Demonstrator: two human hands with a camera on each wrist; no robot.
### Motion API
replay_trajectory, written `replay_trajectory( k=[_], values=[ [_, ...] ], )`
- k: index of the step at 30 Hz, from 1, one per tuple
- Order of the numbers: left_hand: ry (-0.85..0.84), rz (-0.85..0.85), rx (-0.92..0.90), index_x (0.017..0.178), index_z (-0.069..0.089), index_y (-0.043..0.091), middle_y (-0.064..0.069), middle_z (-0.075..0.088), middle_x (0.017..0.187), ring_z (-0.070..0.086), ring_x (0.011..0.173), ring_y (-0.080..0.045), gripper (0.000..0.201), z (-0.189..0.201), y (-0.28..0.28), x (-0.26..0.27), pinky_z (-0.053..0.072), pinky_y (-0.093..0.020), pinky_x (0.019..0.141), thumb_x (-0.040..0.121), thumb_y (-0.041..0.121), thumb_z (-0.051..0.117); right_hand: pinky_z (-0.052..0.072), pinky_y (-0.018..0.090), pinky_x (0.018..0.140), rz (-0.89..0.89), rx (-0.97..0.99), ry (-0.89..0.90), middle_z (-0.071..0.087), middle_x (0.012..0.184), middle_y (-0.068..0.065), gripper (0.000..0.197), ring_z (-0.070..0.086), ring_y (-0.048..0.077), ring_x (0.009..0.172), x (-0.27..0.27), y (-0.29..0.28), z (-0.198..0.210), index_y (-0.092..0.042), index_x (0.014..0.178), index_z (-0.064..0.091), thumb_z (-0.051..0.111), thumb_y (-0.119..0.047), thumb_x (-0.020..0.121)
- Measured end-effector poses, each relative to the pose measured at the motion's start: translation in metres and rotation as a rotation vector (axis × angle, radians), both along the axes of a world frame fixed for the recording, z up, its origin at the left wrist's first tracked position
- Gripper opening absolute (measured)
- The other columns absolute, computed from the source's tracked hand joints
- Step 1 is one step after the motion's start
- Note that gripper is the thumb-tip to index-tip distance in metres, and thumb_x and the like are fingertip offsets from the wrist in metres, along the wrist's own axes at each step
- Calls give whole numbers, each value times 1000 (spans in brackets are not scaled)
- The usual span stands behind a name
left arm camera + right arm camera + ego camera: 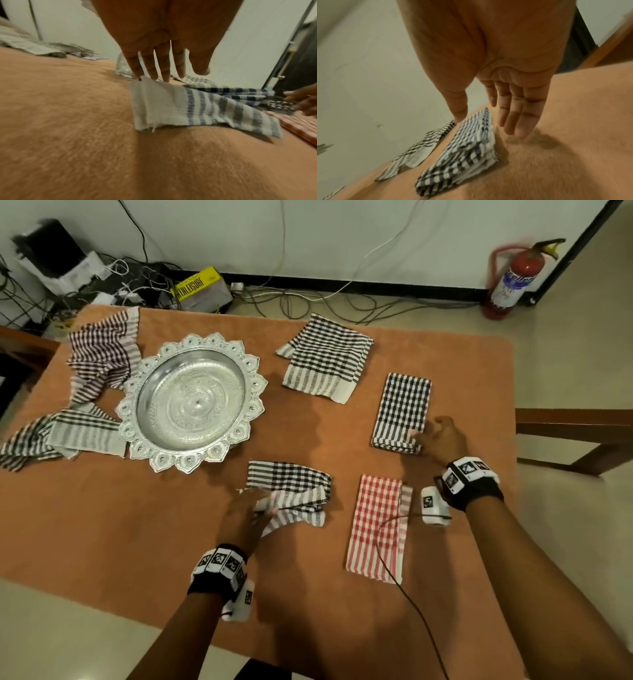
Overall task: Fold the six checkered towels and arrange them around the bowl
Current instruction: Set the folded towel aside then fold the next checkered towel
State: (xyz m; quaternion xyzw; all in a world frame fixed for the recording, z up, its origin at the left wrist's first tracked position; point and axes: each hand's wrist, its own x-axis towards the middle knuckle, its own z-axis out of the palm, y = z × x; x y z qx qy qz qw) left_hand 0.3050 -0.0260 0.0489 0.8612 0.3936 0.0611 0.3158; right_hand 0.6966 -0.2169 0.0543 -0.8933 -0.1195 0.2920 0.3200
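Observation:
An ornate silver bowl (191, 402) sits on the left of the orange-covered table (137, 525). My left hand (263, 505) lies with straight fingers (164, 70) touching the white striped end of a half-folded black checkered towel (291, 491) (188, 108). My right hand (421, 433) is open beside the near right corner of a folded black checkered towel (400, 412) (471, 148), its thumb above the cloth. A folded red checkered towel (376, 529) lies between my arms. Another black checkered towel (325, 357) lies loosely folded behind. Two crumpled towels, one maroon (102, 350) and one black striped (61, 433), lie left of the bowl.
A red fire extinguisher (513, 278) stands on the floor at the back right. Cables, boxes and a yellow carton (202, 289) crowd the floor behind the table. A wooden chair (575, 436) stands at the right edge. A thin cable (404, 587) from my wrist crosses the red towel.

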Motion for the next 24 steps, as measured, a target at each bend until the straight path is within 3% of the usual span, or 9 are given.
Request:
replay_trajectory(
  k=[3, 5, 7, 10, 13, 16, 18, 21, 24],
  values=[
    [15, 84, 78, 108, 69, 9, -12, 67, 113, 62, 102, -31, 35, 3, 11, -21, 51, -44, 93, 84, 34, 64, 48, 40, 87, 98, 38, -212, 66, 115, 16, 57, 61, 34, 106, -21, -7, 33, -9, 135, 50, 72, -31, 87],
    [20, 112, 104, 105, 70, 7, -15, 66, 109, 63, 94, -35, 36, 4, 20, -29, 53, -46, 87, 83, 32, 56, 52, 40, 83, 173, 155, -178, 67, 109, 9, 48, 64, 27, 97, -48, -5, 56, -15, 130, 56, 72, -28, 87],
    [47, 173, 48, 103, 71, 5, -19, 65, 104, 63, 87, -37, 28, 2, 30, -26, 54, -48, 83, 82, 20, 61, 54, 36, 79, 269, 221, -67, 67, 105, 2, 41, 65, 19, 91, -84, 2, 72, -19, 126, 59, 72, -26, 88],
    [102, 288, -150, 108, 65, 7, -14, 66, 97, 61, 89, -29, 31, 4, 41, -12, 50, -37, 86, 84, 23, 74, 52, 34, 84, 482, 161, -67, 62, 112, 1, 40, 60, 16, 93, -141, 28, 69, -19, 127, 59, 70, -25, 89],
    [94, 367, -342, 97, 56, 19, -1, 61, 75, 59, 77, -19, 35, -3, 46, -5, 42, -25, 70, 77, 34, 80, 45, 33, 95, 643, -22, -158, 59, 121, 11, 51, 58, 28, 109, -182, 58, 42, -16, 130, 57, 73, -25, 83],
    [85, 311, -320, 73, 57, 27, 9, 62, 67, 63, 72, -22, 30, -14, 55, -12, 49, -29, 69, 70, 41, 84, 49, 40, 94, 566, -154, -199, 59, 118, 17, 53, 57, 37, 109, -203, 76, 23, -12, 127, 56, 71, -39, 84],
    [25, 295, -311, 67, 58, 31, 11, 65, 66, 64, 68, -16, 28, -7, 59, -19, 53, -26, 67, 68, 41, 85, 51, 39, 90, 482, -150, -176, 63, 114, 18, 43, 60, 36, 107, -213, 81, 16, -11, 122, 59, 72, -29, 85],
    [-143, 295, -340, 73, 62, 25, 11, 63, 67, 56, 58, 2, 21, 25, 51, -37, 43, -7, 56, 75, 21, 83, 54, 35, 84, 379, -42, -138, 74, 102, 11, 31, 68, 30, 97, -231, 78, 16, -15, 112, 69, 65, -6, 82],
    [-347, 276, -416, 73, 62, 21, 6, 66, 69, 57, 58, 2, 24, 49, 46, -76, 49, -19, 61, 75, 6, 81, 57, 39, 76, 268, 117, -173, 75, 87, 7, 33, 70, 25, 81, -265, 65, 27, -15, 108, 71, 59, 2, 83]
  ],
)
